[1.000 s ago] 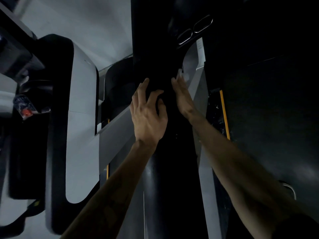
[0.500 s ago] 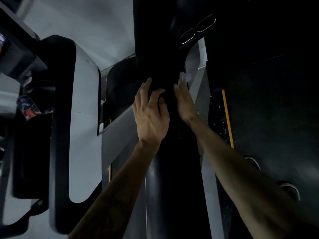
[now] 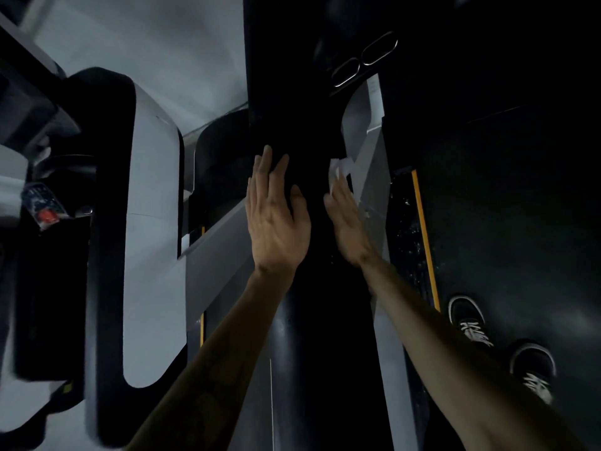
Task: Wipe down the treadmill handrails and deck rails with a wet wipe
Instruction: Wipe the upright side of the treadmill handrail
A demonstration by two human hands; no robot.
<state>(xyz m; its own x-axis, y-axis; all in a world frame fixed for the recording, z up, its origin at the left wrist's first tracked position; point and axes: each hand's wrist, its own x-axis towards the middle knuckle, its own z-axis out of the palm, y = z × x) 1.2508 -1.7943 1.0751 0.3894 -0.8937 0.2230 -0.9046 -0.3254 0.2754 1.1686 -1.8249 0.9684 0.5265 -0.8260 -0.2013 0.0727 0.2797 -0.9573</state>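
Note:
A thick black treadmill handrail (image 3: 318,320) runs up the middle of the head view. My left hand (image 3: 276,216) lies flat on its left side with the fingers straight. My right hand (image 3: 348,222) presses a white wet wipe (image 3: 340,169) against the handrail's right side; the wipe sticks out past the fingertips, which it partly hides. A grey strut (image 3: 374,177) of the treadmill stands right behind the wipe. Lower down, the grey deck rail (image 3: 390,369) runs along the handrail's right side.
A white and black console frame (image 3: 153,242) fills the left. A small packet with a red mark (image 3: 44,208) sits in a tray at the far left. The dark belt with a yellow stripe (image 3: 422,236) lies to the right, and my two shoes (image 3: 500,343) stand at its lower part.
The view has tilted down, bringing both shoes into sight. Both hands stay on the handrail; the right hand has shifted slightly to the right side and more of the wipe shows.

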